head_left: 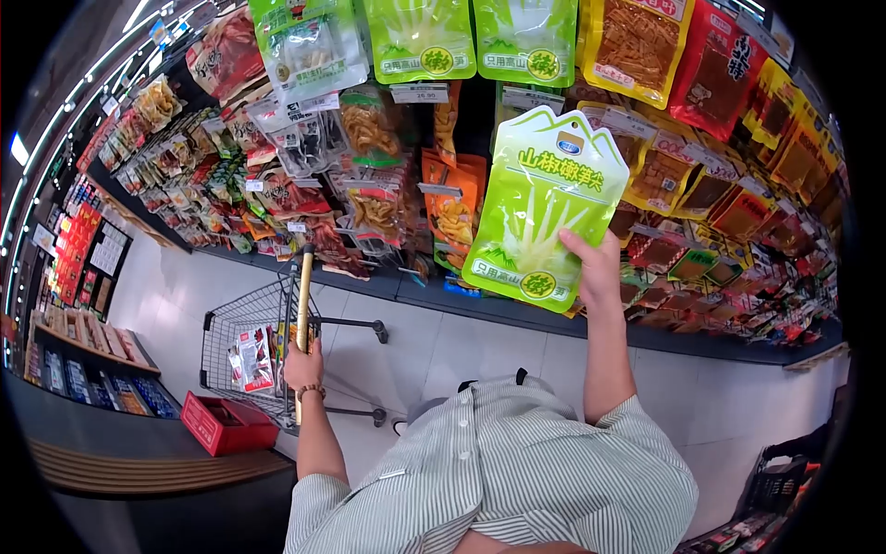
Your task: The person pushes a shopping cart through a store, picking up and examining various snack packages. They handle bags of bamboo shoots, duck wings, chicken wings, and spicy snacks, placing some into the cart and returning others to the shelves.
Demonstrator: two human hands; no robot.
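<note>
My right hand (598, 268) grips a green snack pouch (546, 208) by its lower right edge, thumb across the front. The pouch is upright with a slight tilt, its printed face toward me, in front of the hanging shelf goods. My left hand (304, 366) is closed around the yellow handle (303, 309) of a shopping cart (242, 319). Several packages (253, 358), one red and white, lie in the cart's wire basket. Similar green pouches (420, 37) hang at the top of the rack, above the one I hold.
Racks of hanging snack packets (369, 208) curve across the front, with yellow packets (641, 46) on the right. A red box (228, 423) stands beside the cart near a dark counter (138, 443). Pale floor tiles (466, 337) run below the rack. A black basket (773, 485) is at lower right.
</note>
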